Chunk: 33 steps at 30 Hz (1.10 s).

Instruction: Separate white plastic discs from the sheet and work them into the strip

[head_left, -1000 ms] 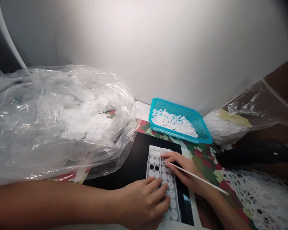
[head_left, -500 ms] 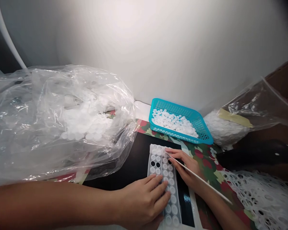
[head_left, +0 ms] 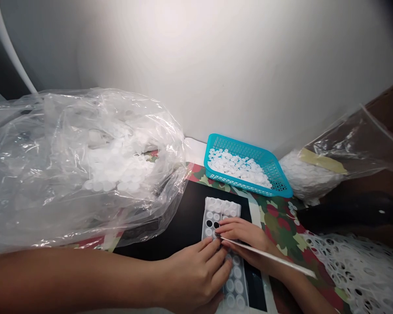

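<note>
A long, narrow translucent sheet with rows of round white caps lies on a black mat; two of its circles show black. My left hand rests across the sheet, its slightly bent fingers lying over the caps, thumb mostly hidden. Just beyond, my right hand is closed around a thin white stick-like tool, perhaps tweezers. The tool's tip is by the caps beside the left fingertips and the black circles. Whether the tip grips a cap is too small to tell.
A blue plastic basket of small white round pieces stands behind. At left lies a large clear bag of white discs. A filled bag sits at right, with white perforated sheets nearer. A camouflage-patterned cloth covers the surface.
My right hand with the tool has moved nearer and left, from the far end of the sheet to beside the left fingertips. My left hand stays almost still.
</note>
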Each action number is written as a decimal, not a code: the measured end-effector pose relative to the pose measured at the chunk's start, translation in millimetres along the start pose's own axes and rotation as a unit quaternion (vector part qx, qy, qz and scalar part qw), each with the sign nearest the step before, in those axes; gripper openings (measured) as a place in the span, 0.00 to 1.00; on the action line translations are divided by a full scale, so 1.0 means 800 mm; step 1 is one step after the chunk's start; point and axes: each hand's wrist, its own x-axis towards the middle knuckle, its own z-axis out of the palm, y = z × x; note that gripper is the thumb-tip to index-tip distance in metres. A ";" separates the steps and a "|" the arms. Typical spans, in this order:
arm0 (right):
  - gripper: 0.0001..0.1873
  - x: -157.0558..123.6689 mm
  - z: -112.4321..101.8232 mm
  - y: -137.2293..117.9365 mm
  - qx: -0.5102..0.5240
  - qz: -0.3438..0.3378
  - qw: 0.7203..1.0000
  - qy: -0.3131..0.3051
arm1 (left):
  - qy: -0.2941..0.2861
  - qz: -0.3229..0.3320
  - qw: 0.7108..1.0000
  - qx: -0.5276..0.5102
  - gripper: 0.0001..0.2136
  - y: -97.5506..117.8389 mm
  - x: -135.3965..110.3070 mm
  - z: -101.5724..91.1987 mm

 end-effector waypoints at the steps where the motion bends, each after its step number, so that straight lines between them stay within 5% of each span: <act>1: 0.07 0.001 -0.001 -0.001 -0.001 -0.002 1.000 -0.009 | 0.000 0.003 1.000 0.002 0.21 0.000 0.000 0.000; 11: 0.09 0.000 -0.014 -0.004 0.021 0.016 0.998 -0.064 | 0.028 0.017 0.999 0.024 0.20 -0.002 -0.001 0.005; 33: 0.11 -0.001 -0.007 -0.006 -0.007 0.006 0.999 -0.040 | 0.014 0.017 1.000 0.019 0.20 -0.003 0.001 0.001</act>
